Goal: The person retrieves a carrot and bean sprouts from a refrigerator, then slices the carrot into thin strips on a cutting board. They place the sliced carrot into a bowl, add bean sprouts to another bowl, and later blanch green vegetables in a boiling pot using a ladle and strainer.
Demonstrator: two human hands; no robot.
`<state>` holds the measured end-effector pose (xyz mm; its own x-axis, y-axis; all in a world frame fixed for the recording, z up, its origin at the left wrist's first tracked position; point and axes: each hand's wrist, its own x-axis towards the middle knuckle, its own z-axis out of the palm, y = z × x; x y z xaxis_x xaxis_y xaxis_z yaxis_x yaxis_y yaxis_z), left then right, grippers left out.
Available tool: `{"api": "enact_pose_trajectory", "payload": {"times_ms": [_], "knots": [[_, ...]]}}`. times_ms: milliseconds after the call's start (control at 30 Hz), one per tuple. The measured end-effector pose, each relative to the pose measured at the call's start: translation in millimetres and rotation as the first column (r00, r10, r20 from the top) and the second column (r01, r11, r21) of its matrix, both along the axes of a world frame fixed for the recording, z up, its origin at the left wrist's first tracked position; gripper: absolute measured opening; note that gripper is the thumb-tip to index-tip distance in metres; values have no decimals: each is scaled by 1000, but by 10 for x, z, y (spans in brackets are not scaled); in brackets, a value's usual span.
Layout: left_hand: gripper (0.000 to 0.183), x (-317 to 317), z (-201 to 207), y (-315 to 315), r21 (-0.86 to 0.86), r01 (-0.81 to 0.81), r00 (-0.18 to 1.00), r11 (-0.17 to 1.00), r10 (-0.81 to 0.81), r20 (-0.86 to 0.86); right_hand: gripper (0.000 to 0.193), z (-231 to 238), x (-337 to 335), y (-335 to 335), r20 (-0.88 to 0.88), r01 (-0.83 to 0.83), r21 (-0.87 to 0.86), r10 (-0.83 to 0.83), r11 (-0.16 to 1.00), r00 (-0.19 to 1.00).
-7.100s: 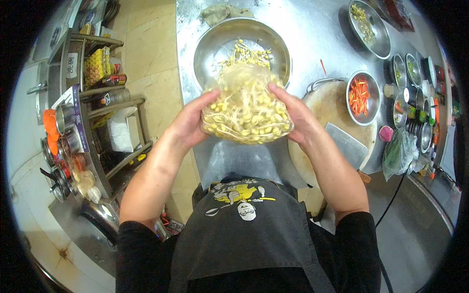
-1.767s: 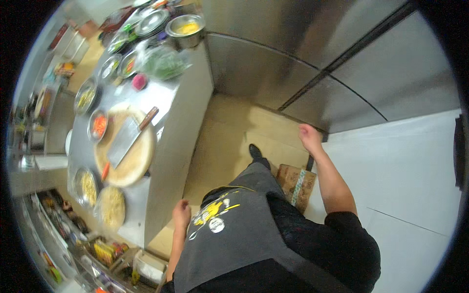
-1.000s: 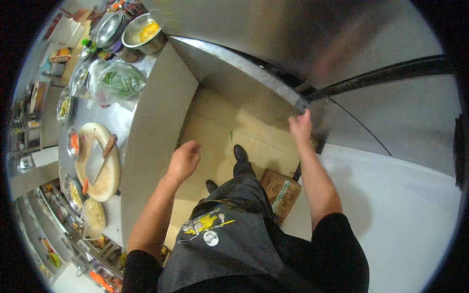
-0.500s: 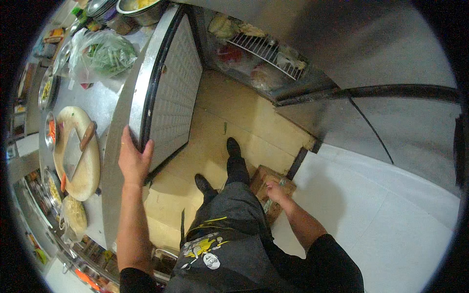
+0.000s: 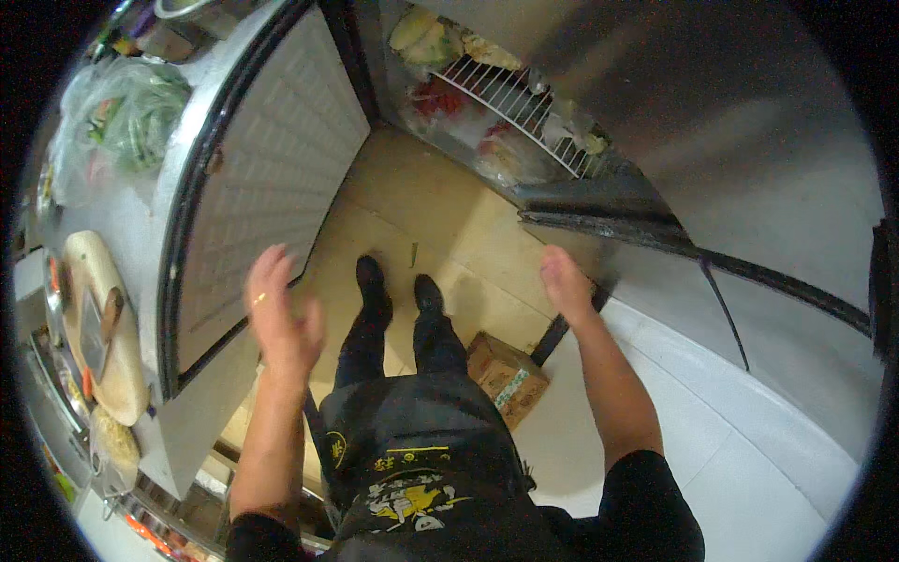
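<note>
In front of me a fridge door [image 5: 267, 178] with a white ribbed inner panel stands swung out on the left. Beside its lower edge is my left hand [image 5: 286, 318], fingers apart and a ring on one, holding nothing; it looks a little blurred. My right hand [image 5: 566, 281] hangs in the air near the lower edge of the fridge front, fingers curled in and nothing visible in them. Inside the fridge, a white wire shelf [image 5: 506, 108] shows a cut pale-green vegetable [image 5: 426, 39] at its left end. Clear bags [image 5: 510, 155] and something red lie below it.
A brown cardboard box [image 5: 506, 375] sits on the floor by my legs, next to the white surface at right. On the left counter are a cutting board [image 5: 126, 375] with a cleaver [image 5: 96, 328], and a plastic bag of greens [image 5: 140, 122]. A black cable [image 5: 726, 314] hangs at right.
My left hand has let go of the door's edge, and the door now stands further left. My right hand has risen from above the cardboard box toward the fridge. I have stepped toward the fridge.
</note>
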<state>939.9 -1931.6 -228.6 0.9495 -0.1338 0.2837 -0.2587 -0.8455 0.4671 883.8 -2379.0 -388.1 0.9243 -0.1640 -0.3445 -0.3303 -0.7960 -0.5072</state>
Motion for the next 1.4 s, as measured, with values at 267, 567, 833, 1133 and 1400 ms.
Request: {"api": "enact_pose_trajectory", "payload": {"times_ms": [267,567,833,1133,1400], "knots": [[62,1638,-1538,-1623,-251,316,921,915,-360,-151,36,48,708,-958,353,-119,-338,243,934,904],[53,3071,-1754,-2882,-174,528,817,832,-441,370,41,1192,940,-199,325,-193,-727,577,659,749],[69,3612,-1592,-3320,375,291,632,880,-471,616,27,1156,762,-626,334,242,-939,825,246,456],[73,4750,-1610,-3619,586,130,895,800,-348,277,23,998,795,-627,453,304,-889,749,341,484],[49,5242,-1239,-2845,-301,435,892,848,-362,269,24,907,700,-741,481,371,-871,716,323,506]]}}
